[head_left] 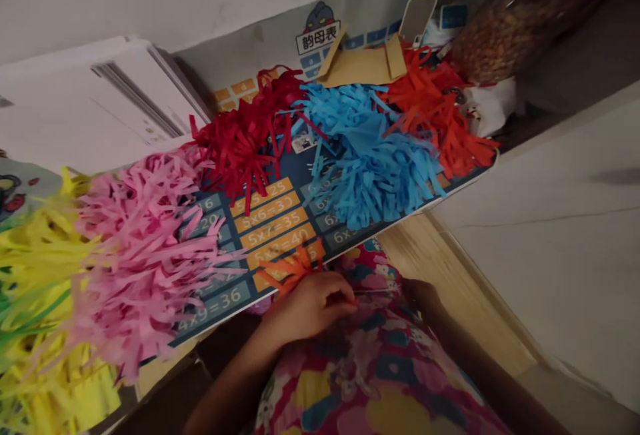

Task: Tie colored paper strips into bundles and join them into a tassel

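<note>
My left hand (315,303) is closed at the table's front edge, around an orange paper tassel (295,268). The tassel's fringed strips spread out past my knuckles onto the table, and a bit of orange shows by my fingertips. A thin pale line, perhaps a string, runs from near these fingers toward my right hand (420,295). That hand is low against the colourful patterned cloth on my lap (350,368), in shadow, with its fingers mostly hidden. Nearest on the table are pink tassels (150,242), dark red tassels (245,135) and blue tassels (375,162).
A table with a printed times-table mat (273,218) lies before me. Yellow tassels (45,248) are at the left, red-orange tassels (440,115) at the right. Behind stand white boxes (75,102), a folded tan card (363,67) and a clear jar of nuts (505,35).
</note>
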Motion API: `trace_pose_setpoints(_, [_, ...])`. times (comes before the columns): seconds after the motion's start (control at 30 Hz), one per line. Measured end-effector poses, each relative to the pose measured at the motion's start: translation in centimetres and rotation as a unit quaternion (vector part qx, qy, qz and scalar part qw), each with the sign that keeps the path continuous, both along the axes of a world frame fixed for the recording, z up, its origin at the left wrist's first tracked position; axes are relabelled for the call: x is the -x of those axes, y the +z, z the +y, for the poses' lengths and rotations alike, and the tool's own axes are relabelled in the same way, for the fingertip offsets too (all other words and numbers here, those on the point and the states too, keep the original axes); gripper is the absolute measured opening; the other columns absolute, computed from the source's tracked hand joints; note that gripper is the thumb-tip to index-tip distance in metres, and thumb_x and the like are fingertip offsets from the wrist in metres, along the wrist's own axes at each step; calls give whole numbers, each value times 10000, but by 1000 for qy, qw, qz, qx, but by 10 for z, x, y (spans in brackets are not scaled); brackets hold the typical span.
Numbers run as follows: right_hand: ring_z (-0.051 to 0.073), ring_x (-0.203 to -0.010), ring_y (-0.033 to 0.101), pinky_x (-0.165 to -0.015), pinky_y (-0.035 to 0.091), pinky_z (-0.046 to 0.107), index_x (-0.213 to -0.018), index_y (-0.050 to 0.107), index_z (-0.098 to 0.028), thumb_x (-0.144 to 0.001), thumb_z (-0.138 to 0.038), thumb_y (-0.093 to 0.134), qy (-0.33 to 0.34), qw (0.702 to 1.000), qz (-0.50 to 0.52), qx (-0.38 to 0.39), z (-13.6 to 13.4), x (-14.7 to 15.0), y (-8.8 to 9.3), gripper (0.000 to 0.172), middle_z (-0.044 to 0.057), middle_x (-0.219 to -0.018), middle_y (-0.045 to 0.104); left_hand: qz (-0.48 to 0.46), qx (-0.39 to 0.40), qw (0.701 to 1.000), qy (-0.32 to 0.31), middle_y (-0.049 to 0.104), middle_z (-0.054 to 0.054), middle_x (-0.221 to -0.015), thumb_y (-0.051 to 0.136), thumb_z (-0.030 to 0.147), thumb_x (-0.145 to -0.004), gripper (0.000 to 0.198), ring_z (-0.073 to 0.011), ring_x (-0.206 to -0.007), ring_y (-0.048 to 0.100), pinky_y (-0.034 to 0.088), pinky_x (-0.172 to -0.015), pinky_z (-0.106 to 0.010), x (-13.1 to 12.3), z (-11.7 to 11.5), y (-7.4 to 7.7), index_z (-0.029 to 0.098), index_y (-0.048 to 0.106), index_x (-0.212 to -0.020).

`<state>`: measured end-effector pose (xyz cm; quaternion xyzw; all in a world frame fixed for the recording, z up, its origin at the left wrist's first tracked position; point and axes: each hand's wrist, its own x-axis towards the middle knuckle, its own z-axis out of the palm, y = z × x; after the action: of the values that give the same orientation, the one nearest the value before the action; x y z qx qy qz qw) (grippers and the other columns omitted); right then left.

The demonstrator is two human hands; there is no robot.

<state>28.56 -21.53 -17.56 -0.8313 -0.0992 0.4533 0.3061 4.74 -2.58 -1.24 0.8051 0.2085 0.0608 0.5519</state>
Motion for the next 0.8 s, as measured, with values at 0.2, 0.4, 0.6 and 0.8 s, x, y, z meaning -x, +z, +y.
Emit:
trace_pose_setpoints(0.2, [57, -442, 449, -437, 363, 190, -717, 586, -143, -955, -431, 590, -61, 992, 106, 32, 0, -7, -19, 374, -68, -561, 518, 39, 66, 997, -25, 730, -11, -831, 658, 219, -858, 73, -140, -763, 652, 474, -712, -229, -32, -2, -11, 184, 719, -838])
trace_pose_setpoints(0.4, [132, -498, 486, -485, 367, 263, -686, 685, -154, -729, -470, 742, -89, 990, 53, -99, 11, -3, 23, 324, -30, -525, 544, 74, 156, 984, -38, 670, 16, -712, 626, 181, -840, 64, -119, -660, 608, 448, -607, -199, -65, -16, -35, 158, 668, -796])
trace_pose_setpoints(0.6, [190, -872, 615, -769, 506, 307, -739, 710, -205, -670, -454, 822, -91, 949, 94, -286, 35, 21, 69, 281, 17, -854, 663, 3, 148, 988, -30, 712, -29, -871, 630, 197, -859, 68, -154, -825, 665, 514, -776, -258, -85, -22, -50, 160, 660, -810])
trace_pose_setpoints(0.8, [99, -511, 507, -534, 518, 252, -618, 491, -212, -692, -480, 798, -232, 879, 162, -384, 39, -64, 64, 415, -65, -559, 464, 131, 81, 987, 34, 659, 1, -769, 526, 241, -905, 153, -137, -704, 585, 457, -679, -245, -63, -11, -84, 159, 642, -851])
